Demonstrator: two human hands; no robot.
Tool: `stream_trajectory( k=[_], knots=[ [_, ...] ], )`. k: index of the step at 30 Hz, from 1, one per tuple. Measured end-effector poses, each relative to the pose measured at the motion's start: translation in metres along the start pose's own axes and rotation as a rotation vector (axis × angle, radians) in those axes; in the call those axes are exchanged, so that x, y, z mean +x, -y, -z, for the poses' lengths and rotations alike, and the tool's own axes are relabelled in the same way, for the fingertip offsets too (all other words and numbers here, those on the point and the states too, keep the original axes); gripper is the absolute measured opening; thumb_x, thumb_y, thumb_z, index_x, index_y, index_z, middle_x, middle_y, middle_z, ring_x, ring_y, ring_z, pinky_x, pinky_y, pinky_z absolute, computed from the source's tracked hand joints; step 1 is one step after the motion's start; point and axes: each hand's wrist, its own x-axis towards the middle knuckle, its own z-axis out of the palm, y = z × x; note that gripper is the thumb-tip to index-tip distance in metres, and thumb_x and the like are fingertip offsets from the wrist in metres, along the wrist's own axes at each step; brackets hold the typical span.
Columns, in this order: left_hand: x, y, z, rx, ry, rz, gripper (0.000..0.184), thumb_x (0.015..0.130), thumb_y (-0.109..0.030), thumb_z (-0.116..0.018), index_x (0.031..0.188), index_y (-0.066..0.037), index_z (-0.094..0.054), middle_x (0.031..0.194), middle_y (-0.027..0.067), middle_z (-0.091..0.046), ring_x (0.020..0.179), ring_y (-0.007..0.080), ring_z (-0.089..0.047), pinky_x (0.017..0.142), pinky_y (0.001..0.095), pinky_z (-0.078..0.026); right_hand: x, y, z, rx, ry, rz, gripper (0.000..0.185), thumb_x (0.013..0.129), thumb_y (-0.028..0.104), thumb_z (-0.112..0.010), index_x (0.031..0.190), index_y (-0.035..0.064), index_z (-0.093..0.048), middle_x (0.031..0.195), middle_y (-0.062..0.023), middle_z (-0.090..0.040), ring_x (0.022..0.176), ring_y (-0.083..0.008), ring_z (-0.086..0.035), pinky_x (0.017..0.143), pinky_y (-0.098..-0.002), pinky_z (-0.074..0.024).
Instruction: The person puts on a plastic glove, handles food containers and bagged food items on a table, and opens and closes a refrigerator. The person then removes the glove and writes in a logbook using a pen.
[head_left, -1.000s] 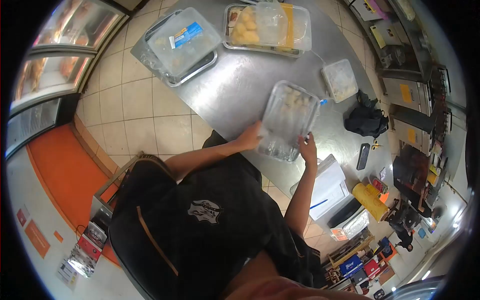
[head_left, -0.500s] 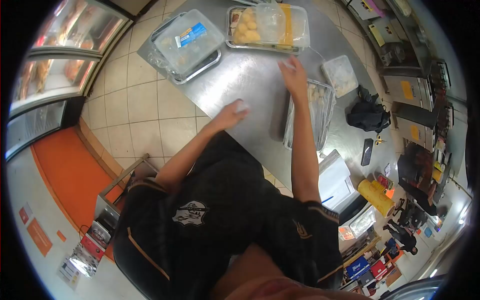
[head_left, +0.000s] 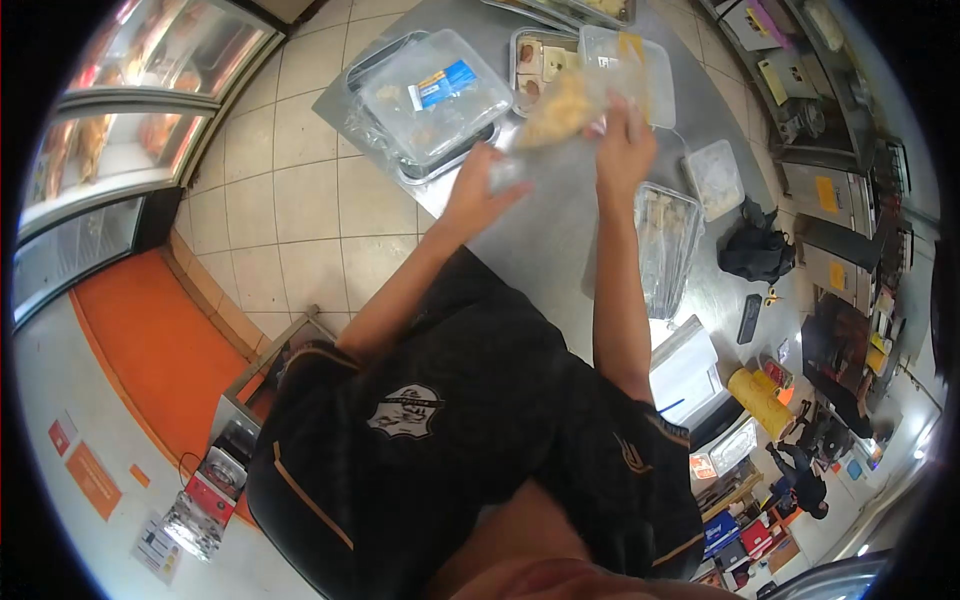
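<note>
My right hand [head_left: 625,150] grips a clear bag of yellow food pieces [head_left: 562,108], blurred by motion, above the metal table. To the left, my left hand [head_left: 475,195] has thumb and fingers curved around a small pale, see-through thing that I cannot make out. Behind the bag lies an open tray of food [head_left: 545,58], a clear lid [head_left: 655,85] at its right side. A film-wrapped clear tray [head_left: 665,250] rests near my right forearm. Beyond my left hand, a clear container with a blue label [head_left: 430,110] sits on a dark tray.
A small clear container [head_left: 714,180], a black bag [head_left: 757,248], a phone [head_left: 748,318] and yellow scissors [head_left: 772,297] lie at the right. Papers [head_left: 685,365] and a yellow roll [head_left: 760,403] are nearer me. A person [head_left: 800,480] is in the background.
Both hands left the wrapped tray, which shifted right, and moved toward the far trays. My right hand has lifted the bag of yellow pieces off the far tray.
</note>
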Motion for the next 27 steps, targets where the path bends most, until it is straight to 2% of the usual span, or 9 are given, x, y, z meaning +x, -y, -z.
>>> stream_trajectory(
  k=[4, 7, 10, 13, 17, 20, 23, 26, 27],
  knots=[
    [0.028, -0.034, -0.031, -0.085, -0.006, -0.049, 0.059, 0.074, -0.033, -0.084, 0.112, -0.001, -0.053, 0.107, 0.0176, -0.054, 0.096, 0.0359, -0.053, 0.087, 0.0430, -0.045, -0.075, 0.041, 0.022, -0.402, -0.050, 0.057, 0.033, 0.104, 0.018, -0.047, 0.117, -0.0036, -0.068, 0.078, -0.0020, -0.055, 0.068, -0.0108, -0.055, 0.066, -0.0295, -0.0523],
    [0.011, -0.022, -0.053, -0.211, 0.321, -0.223, 0.056, 0.077, -0.029, -0.081, 0.118, -0.003, -0.055, 0.109, 0.0171, -0.055, 0.099, 0.0368, -0.053, 0.090, 0.0432, -0.044, -0.121, 0.031, 0.029, -0.376, -0.107, -0.036, 0.033, 0.104, 0.014, -0.046, 0.124, -0.0071, -0.062, 0.077, -0.0044, -0.057, 0.071, -0.0124, -0.060, 0.068, -0.0295, -0.0538],
    [-0.012, 0.003, -0.066, -0.326, 0.644, -0.120, 0.052, 0.079, -0.024, -0.078, 0.123, -0.006, -0.056, 0.111, 0.0174, -0.056, 0.101, 0.0384, -0.054, 0.090, 0.0443, -0.044, -0.143, 0.013, 0.030, -0.107, -0.160, -0.280, 0.034, 0.103, 0.009, -0.045, 0.128, -0.0108, -0.054, 0.082, -0.0094, -0.061, 0.076, -0.0148, -0.064, 0.071, -0.0299, -0.0555],
    [-0.023, 0.042, -0.100, -0.436, 0.820, 0.042, 0.036, 0.090, -0.031, -0.065, 0.114, -0.004, -0.062, 0.112, 0.0181, -0.061, 0.105, 0.0375, -0.055, 0.096, 0.0447, -0.043, -0.149, -0.080, 0.056, -0.325, -0.171, -0.227, 0.035, 0.102, 0.010, -0.048, 0.127, -0.0139, -0.049, 0.096, -0.0187, -0.065, 0.080, -0.0193, -0.067, 0.075, -0.0316, -0.0568],
    [-0.019, 0.082, -0.142, -0.013, 0.708, -0.060, 0.036, 0.083, -0.028, -0.071, 0.108, -0.004, -0.062, 0.108, 0.0196, -0.061, 0.101, 0.0394, -0.057, 0.091, 0.0461, -0.045, -0.138, -0.145, 0.068, -0.520, -0.179, -0.166, 0.040, 0.100, 0.013, -0.052, 0.130, -0.0136, -0.046, 0.106, -0.0210, -0.065, 0.093, -0.0232, -0.067, 0.083, -0.0329, -0.0554],
    [0.022, 0.060, -0.125, 0.149, 0.574, -0.037, 0.042, 0.078, -0.028, -0.076, 0.109, -0.006, -0.059, 0.108, 0.0222, -0.060, 0.097, 0.0414, -0.058, 0.087, 0.0463, -0.048, -0.130, -0.134, 0.049, -0.008, -0.330, -0.224, 0.043, 0.098, 0.014, -0.055, 0.133, -0.0095, -0.046, 0.114, -0.0228, -0.063, 0.103, -0.0246, -0.065, 0.087, -0.0348, -0.0535],
    [0.084, 0.060, -0.092, -0.018, 0.516, -0.075, 0.051, 0.078, -0.036, -0.077, 0.115, -0.004, -0.059, 0.115, 0.0244, -0.060, 0.100, 0.0400, -0.061, 0.084, 0.0464, -0.049, -0.118, -0.116, 0.061, -0.376, -0.196, -0.242, 0.046, 0.093, 0.013, -0.056, 0.134, -0.0054, -0.048, 0.117, -0.0245, -0.059, 0.106, -0.0356, -0.061, 0.089, -0.0425, -0.0504],
    [0.123, 0.056, -0.056, 0.032, 0.656, 0.033, 0.053, 0.085, -0.042, -0.071, 0.118, -0.003, -0.060, 0.119, 0.0189, -0.063, 0.104, 0.0323, -0.061, 0.090, 0.0420, -0.048, -0.126, -0.142, 0.080, -0.789, -0.251, -0.126, 0.047, 0.095, 0.015, -0.057, 0.136, -0.0042, -0.047, 0.118, -0.0216, -0.060, 0.108, -0.0304, -0.061, 0.084, -0.0396, -0.0525],
    [0.133, 0.052, -0.050, 0.085, 0.716, 0.048, 0.052, 0.088, -0.044, -0.068, 0.119, -0.003, -0.060, 0.119, 0.0157, -0.064, 0.104, 0.0291, -0.061, 0.092, 0.0402, -0.047, -0.127, -0.143, 0.084, -0.735, -0.253, -0.120, 0.047, 0.095, 0.016, -0.057, 0.136, -0.0037, -0.047, 0.118, -0.0203, -0.060, 0.109, -0.0298, -0.061, 0.085, -0.0399, -0.0523]
  ],
)
